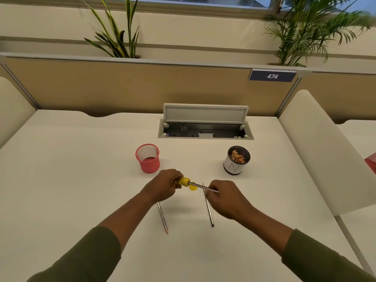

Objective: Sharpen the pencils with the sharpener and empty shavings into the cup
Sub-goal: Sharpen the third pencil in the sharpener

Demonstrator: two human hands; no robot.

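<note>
Sharpening underway: left hand (164, 187) grips yellow sharpener (185, 181), right hand (225, 197) pinches inserted pencil (200, 186); next, twist steadily.

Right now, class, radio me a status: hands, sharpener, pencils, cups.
Left hand holds yellow plastic sharpener; right hand feeds thin grey pencil in. Two pencils on the white desk. Shavings in black mesh cup. Nothing blocking.

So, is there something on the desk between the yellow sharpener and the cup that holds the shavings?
Nothing visible. The yellow sharpener, held in the left hand, has bare white desk between it and the black mesh cup. The pink mesh cup stands off to the left.
</note>
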